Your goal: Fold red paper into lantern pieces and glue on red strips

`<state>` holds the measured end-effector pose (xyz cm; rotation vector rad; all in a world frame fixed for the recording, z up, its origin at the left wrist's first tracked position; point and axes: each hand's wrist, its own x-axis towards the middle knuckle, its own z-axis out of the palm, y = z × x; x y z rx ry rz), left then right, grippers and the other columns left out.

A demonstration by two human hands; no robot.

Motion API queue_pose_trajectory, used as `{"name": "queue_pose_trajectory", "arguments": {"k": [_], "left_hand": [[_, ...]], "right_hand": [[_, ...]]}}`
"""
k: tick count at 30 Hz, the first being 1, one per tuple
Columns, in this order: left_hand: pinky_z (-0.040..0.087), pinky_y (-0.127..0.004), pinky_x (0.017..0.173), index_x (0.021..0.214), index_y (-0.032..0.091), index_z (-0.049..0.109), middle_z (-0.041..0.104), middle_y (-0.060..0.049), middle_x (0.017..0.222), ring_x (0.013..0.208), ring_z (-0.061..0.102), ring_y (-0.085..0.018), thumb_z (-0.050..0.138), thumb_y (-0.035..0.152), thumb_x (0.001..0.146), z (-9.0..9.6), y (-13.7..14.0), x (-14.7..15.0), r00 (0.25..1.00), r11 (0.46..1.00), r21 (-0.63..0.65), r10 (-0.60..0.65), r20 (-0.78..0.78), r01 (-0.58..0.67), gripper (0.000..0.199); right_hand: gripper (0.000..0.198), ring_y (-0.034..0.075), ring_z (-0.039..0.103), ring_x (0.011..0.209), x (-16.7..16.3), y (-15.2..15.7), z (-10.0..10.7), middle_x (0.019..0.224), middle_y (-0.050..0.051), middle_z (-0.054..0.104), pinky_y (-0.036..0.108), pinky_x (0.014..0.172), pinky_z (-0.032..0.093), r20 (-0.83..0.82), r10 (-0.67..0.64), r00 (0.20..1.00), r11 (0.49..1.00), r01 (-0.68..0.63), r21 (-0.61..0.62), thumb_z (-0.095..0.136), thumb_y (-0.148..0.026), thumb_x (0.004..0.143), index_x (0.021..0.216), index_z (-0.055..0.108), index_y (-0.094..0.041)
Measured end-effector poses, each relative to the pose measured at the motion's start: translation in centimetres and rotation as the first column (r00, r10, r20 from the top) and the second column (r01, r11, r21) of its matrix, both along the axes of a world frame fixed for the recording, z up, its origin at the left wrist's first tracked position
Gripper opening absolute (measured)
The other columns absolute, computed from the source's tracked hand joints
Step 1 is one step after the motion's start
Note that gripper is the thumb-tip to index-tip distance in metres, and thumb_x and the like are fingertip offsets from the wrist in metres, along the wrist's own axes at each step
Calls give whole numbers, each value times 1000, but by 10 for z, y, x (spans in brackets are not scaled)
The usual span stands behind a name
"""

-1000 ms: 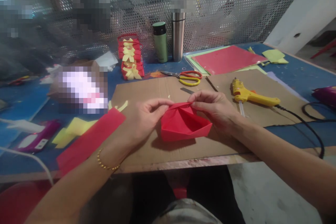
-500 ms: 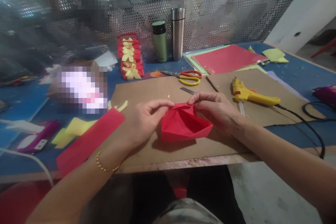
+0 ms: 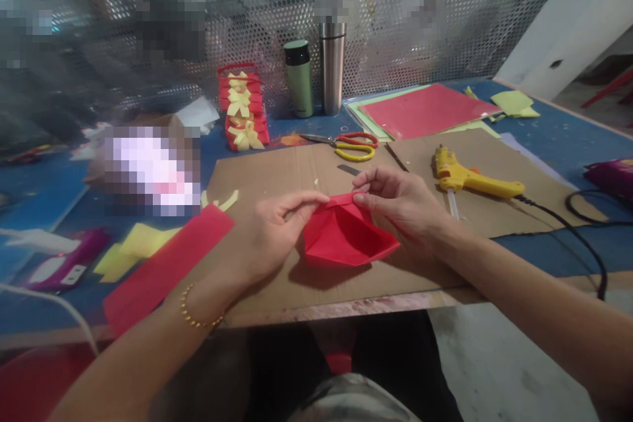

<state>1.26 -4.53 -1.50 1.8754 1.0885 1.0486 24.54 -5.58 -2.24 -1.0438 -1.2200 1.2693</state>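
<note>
Between my hands is a folded red paper box (image 3: 341,241), its hollow side facing me, held just over the cardboard sheet (image 3: 262,178). My left hand (image 3: 284,221) pinches the left end of its far, folded-over edge between thumb and fingers. On the right end of that same edge, my right hand (image 3: 395,201) presses with the thumb on top and the fingers curled. A thin grey blade (image 3: 349,170) lies on the cardboard just beyond my right fingers. Beside my left forearm rests a red paper strip (image 3: 168,264).
Scissors (image 3: 353,145) lie at the cardboard's far edge. A yellow glue gun (image 3: 469,178) with its cord is to the right. Behind stand red boxes with yellow bows (image 3: 242,105), a green tumbler (image 3: 299,82) and a steel flask (image 3: 332,72). Yellow paper (image 3: 138,244) and a purple power strip (image 3: 69,264) are left.
My right thumb has come onto the folded far edge of the red paper box, and the right fingers have lifted slightly. The fold lies flatter. The view has shifted slightly.
</note>
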Motion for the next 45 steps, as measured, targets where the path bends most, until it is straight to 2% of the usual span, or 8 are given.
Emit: {"name": "queue_pose_trajectory", "arguments": {"k": [7, 12, 20, 25, 32, 38, 41, 45], "left_hand": [[61, -30, 88, 105, 26, 85, 83, -5, 109, 99, 76, -21, 68, 38, 99, 1, 0, -1, 1000, 1000, 8, 16, 4, -16, 21], [60, -31, 91, 109, 27, 84, 83, -4, 109, 99, 76, -19, 64, 30, 102, 5, -1, -1, 997, 983, 181, -26, -74, 39, 21], [60, -33, 88, 111, 30, 83, 84, -4, 107, 93, 77, -19, 61, 22, 102, 7, -7, 3, 988, 942, 311, -89, -127, 125, 25], [61, -32, 89, 110, 28, 84, 84, -5, 106, 93, 77, -20, 62, 22, 101, 10, -8, 4, 985, 958, 245, -125, -119, 151, 24], [60, -30, 90, 116, 27, 83, 82, -6, 112, 100, 75, -21, 68, 37, 99, 10, -7, 3, 999, 999, 34, -36, -37, 38, 24], [57, -26, 74, 126, 20, 79, 80, -6, 92, 83, 71, -17, 72, 38, 93, 14, 1, -1, 995, 981, -173, -93, -27, 87, 38], [55, -25, 71, 117, 20, 82, 80, -6, 94, 82, 69, -16, 73, 40, 92, 18, 0, 3, 992, 955, -271, -126, 14, 125, 33], [50, -24, 63, 87, 16, 80, 76, -5, 86, 74, 64, -14, 71, 38, 92, 23, -6, 10, 985, 928, -333, -173, 19, 170, 25]], "right_hand": [[42, 15, 65, 76, 3, 0, 0, 83, 1, 70, 30, 71, 53, 31, -11, 999, 1000, 10, 21, 89, -52, 75, 97, 70, -21], [49, 19, 68, 85, 2, -2, 3, 94, 6, 74, 31, 76, 55, 60, -67, 996, 998, 65, 20, 73, -69, 86, 97, 75, -21], [56, 15, 62, 63, -10, -7, 5, 72, 1, 68, 28, 57, 48, 69, 21, 997, 994, -14, -106, 90, -69, 65, 80, 67, -21], [49, 14, 60, 62, -9, -7, 2, 67, 0, 65, 28, 58, 48, 85, 9, 996, 998, -4, -60, 91, -62, 67, 72, 66, -20], [43, 14, 56, 65, -8, -6, 2, 67, 0, 61, 29, 60, 46, 151, -1, 988, 999, -4, 35, 85, -58, 75, 70, 66, -20], [39, 14, 54, 65, -6, -6, 4, 69, 1, 63, 29, 60, 43, 242, 22, 970, 993, -49, 106, 78, -56, 82, 72, 68, -19], [37, 14, 54, 64, -7, -7, 5, 69, 1, 64, 28, 59, 41, 314, 45, 948, 985, -95, 146, 76, -54, 84, 73, 69, -19], [34, 14, 57, 67, -8, -7, 4, 71, 2, 67, 29, 63, 42, 393, 23, 919, 971, -115, 211, 73, -51, 87, 75, 71, -19]]}}
